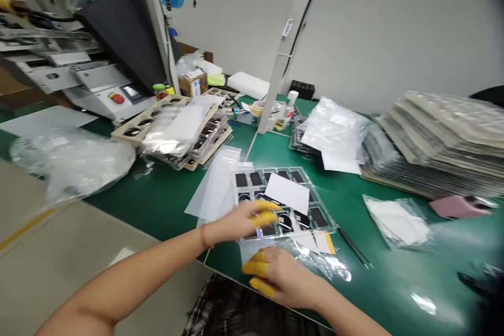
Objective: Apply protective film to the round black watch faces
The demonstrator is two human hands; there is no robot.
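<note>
A clear plastic tray (pixel 325 215) with several compartments lies on the green work table. Dark rectangular pieces and round black discs sit in its compartments. A white card (pixel 289 192) rests at a slant across the tray. My left hand (pixel 248 218), with yellow finger cots, hovers over the tray's left part, fingers stretched and apart. Just in front of the tray's near edge is my right hand (pixel 279 275), also in yellow finger cots, its fingers loosely bent and apart. Nothing shows clearly in either hand. Clear film (pixel 311 257) lies beside the right hand, and black tweezers (pixel 354 247) lie right of the tray.
Translucent sheets (pixel 218 184) lie left of the tray. Stacked lens trays (pixel 200 139) and a crumpled plastic bag (pixel 90 163) are farther left. At right are a tall stack of wrapped trays (pixel 444 142), a bagged white pad (pixel 399 223) and a pink object (pixel 457 206). A post (pixel 281 58) rises behind.
</note>
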